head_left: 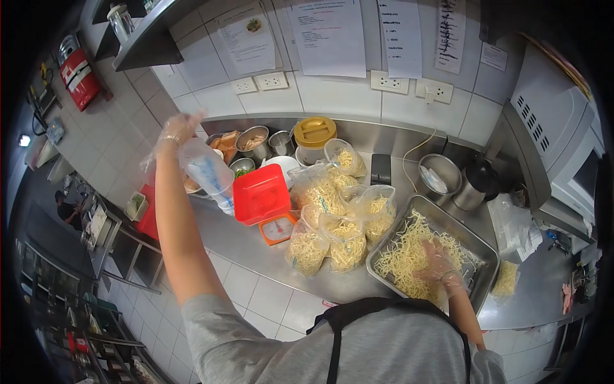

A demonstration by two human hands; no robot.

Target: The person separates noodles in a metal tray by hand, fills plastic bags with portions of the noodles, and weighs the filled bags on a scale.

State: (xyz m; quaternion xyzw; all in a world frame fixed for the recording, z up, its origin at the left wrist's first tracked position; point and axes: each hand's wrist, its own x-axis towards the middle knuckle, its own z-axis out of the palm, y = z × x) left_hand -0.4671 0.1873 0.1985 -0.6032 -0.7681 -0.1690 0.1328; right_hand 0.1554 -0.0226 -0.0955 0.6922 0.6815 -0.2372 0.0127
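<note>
My right hand (440, 264), in a clear plastic glove, rests on the loose yellow noodles (403, 256) in a deep metal tray (487, 272). Its fingers are spread, some partly among the strands. My left hand (179, 128), also gloved, is raised at the far left of the counter, its fingers too blurred to read. Just below it is a translucent plastic bag with blue print (208, 169); whether they touch is unclear. Several filled noodle bags (345, 246) stand between the tray and an orange scale (278, 228), which has a red basin (261, 192) beside it.
Behind are metal bowls (253, 142) of ingredients and a tub with a yellow lid (315, 132). A metal bowl (440, 173) and a kettle (473, 185) stand behind the tray. A small noodle bag (505, 278) lies to its right. A shelf (150, 35) overhangs at upper left.
</note>
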